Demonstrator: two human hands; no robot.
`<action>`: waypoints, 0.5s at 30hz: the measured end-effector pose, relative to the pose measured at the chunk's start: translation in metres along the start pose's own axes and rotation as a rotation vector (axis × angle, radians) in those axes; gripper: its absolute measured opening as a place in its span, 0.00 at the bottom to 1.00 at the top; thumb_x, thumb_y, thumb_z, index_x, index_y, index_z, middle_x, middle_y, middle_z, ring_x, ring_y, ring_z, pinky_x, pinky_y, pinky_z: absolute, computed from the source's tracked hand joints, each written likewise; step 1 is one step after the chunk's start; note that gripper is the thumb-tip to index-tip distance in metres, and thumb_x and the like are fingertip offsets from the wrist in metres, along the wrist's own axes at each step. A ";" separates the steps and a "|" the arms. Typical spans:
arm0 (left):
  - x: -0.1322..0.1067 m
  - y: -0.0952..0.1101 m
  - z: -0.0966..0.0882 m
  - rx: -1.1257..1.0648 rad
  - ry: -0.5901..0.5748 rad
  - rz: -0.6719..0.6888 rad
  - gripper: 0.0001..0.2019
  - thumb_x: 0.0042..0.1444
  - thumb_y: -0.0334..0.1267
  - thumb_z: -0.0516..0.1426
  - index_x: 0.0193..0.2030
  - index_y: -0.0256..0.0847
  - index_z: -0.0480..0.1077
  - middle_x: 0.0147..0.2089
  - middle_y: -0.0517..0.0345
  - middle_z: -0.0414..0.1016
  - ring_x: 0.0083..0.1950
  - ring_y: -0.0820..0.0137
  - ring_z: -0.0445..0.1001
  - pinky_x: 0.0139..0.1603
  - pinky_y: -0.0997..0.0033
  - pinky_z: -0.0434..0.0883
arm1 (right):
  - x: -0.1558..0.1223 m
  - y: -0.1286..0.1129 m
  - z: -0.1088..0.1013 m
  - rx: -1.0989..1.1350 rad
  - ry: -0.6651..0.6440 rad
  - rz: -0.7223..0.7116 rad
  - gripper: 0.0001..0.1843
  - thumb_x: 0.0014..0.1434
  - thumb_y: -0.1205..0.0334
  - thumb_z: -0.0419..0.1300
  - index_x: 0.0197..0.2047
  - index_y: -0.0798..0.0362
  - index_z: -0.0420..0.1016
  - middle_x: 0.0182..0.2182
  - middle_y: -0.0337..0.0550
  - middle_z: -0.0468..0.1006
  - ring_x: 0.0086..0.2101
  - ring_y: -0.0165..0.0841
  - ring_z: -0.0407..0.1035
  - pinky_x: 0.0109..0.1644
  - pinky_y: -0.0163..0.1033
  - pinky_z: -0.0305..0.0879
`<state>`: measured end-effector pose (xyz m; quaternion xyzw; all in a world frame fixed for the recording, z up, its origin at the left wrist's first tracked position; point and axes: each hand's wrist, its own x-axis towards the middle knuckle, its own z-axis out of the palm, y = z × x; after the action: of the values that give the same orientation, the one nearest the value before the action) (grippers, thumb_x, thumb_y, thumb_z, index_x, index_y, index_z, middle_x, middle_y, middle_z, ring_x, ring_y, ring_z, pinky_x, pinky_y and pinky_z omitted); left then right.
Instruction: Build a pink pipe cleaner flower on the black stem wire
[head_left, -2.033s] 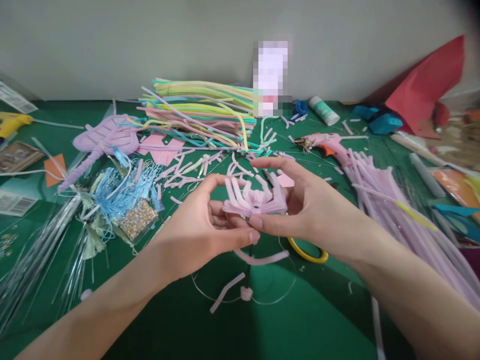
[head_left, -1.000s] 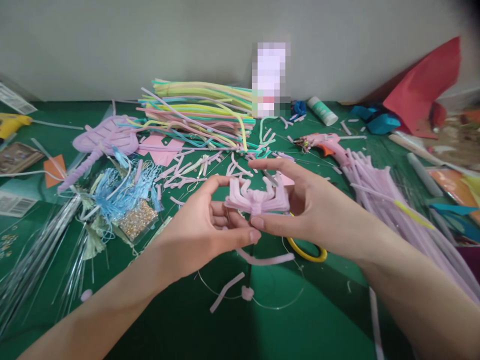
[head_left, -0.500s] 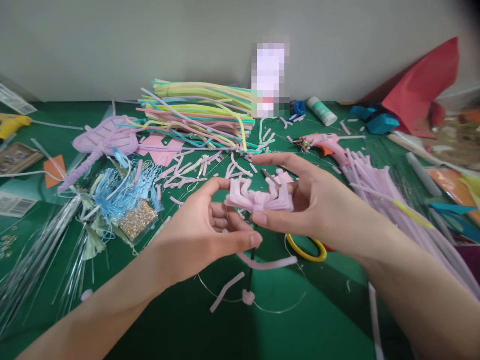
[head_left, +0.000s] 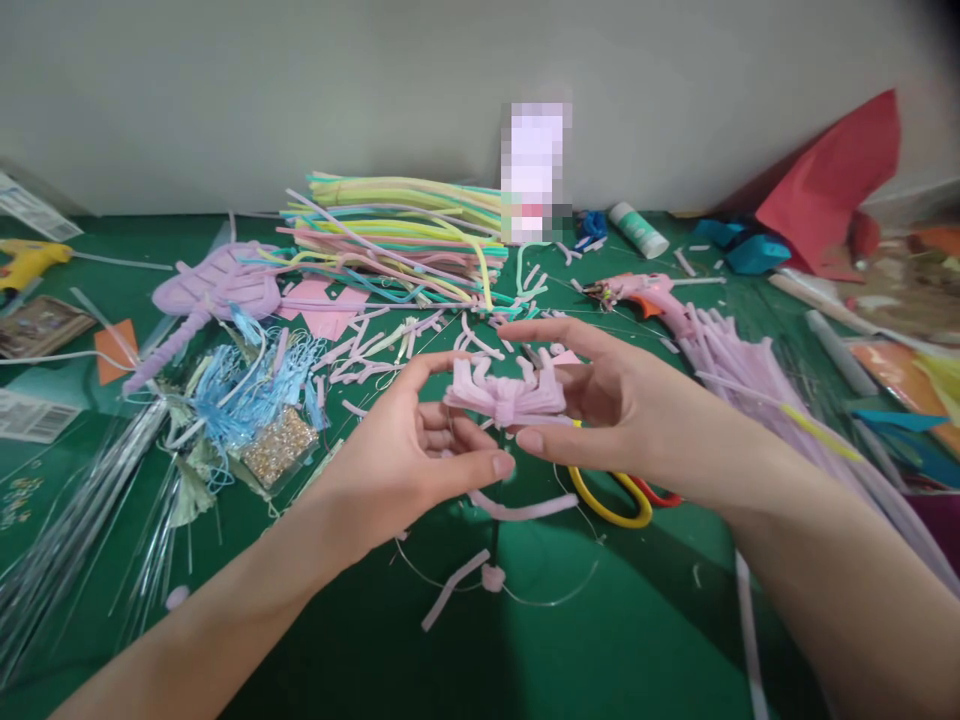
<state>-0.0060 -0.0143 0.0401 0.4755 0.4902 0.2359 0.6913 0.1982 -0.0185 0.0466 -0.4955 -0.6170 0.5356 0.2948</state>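
Observation:
A lilac bow of folded pipe cleaners [head_left: 506, 400] is up off the table between my hands. My left hand [head_left: 427, 450] has its curled fingers at the bow's left end, with the thumb lying apart below. Close to the bow's right end is my right hand [head_left: 600, 400], fingers and thumb spread around it; whether any finger touches it is hard to see. Beneath, a curved lilac pipe cleaner [head_left: 529, 508] and a thin dark stem with a small lilac knob [head_left: 493, 578] are visible. Yellow-handled scissors [head_left: 615, 510] lie below my right hand.
Bundled coloured pipe cleaners [head_left: 397, 230] lie at the back, beside a blurred upright phone-like object [head_left: 534, 160]. A pink glue gun [head_left: 652, 295] and lilac pipe cleaners [head_left: 742, 370] are right. Blue tassels [head_left: 255, 380], a glitter packet [head_left: 279, 450] and a lilac wing-like piece [head_left: 217, 283] are left.
The bow has shifted slightly left along with my left hand. My right thumb has come away from the bow's underside, and the gap on that side is wider.

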 end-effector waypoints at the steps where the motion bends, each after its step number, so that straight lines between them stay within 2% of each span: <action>1: 0.000 0.000 0.000 0.002 -0.003 -0.004 0.46 0.42 0.25 0.69 0.65 0.46 0.52 0.28 0.67 0.77 0.34 0.70 0.79 0.35 0.76 0.75 | 0.000 0.001 -0.001 0.021 0.004 0.009 0.32 0.51 0.63 0.69 0.59 0.48 0.66 0.21 0.29 0.63 0.22 0.26 0.61 0.22 0.31 0.58; 4: -0.002 0.000 0.001 -0.016 0.014 0.008 0.44 0.44 0.30 0.71 0.65 0.45 0.54 0.29 0.67 0.77 0.35 0.69 0.79 0.36 0.75 0.75 | -0.001 0.004 -0.003 0.097 0.002 0.044 0.26 0.53 0.60 0.69 0.55 0.47 0.69 0.24 0.32 0.69 0.27 0.28 0.69 0.29 0.33 0.67; 8: -0.004 0.001 0.002 -0.077 0.077 0.100 0.30 0.53 0.41 0.67 0.60 0.44 0.62 0.34 0.63 0.78 0.38 0.70 0.80 0.39 0.75 0.75 | 0.000 0.009 -0.001 0.256 -0.068 0.048 0.21 0.56 0.55 0.68 0.52 0.48 0.72 0.35 0.40 0.80 0.38 0.33 0.77 0.44 0.39 0.74; 11: -0.002 0.003 -0.001 -0.131 0.076 0.139 0.25 0.53 0.41 0.68 0.56 0.44 0.66 0.32 0.64 0.78 0.39 0.69 0.80 0.39 0.76 0.74 | 0.001 0.011 0.001 0.278 -0.057 0.068 0.22 0.55 0.55 0.69 0.51 0.48 0.73 0.34 0.40 0.81 0.37 0.34 0.77 0.43 0.40 0.74; 15: 0.002 0.003 -0.008 -0.213 0.028 0.149 0.11 0.56 0.39 0.66 0.44 0.42 0.73 0.34 0.64 0.78 0.37 0.74 0.78 0.38 0.79 0.74 | 0.002 0.010 0.003 0.288 -0.046 0.081 0.20 0.54 0.55 0.70 0.49 0.49 0.75 0.33 0.39 0.81 0.35 0.32 0.77 0.41 0.37 0.74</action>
<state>-0.0120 -0.0082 0.0409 0.4312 0.4353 0.3436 0.7117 0.1979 -0.0181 0.0365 -0.4601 -0.5201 0.6412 0.3266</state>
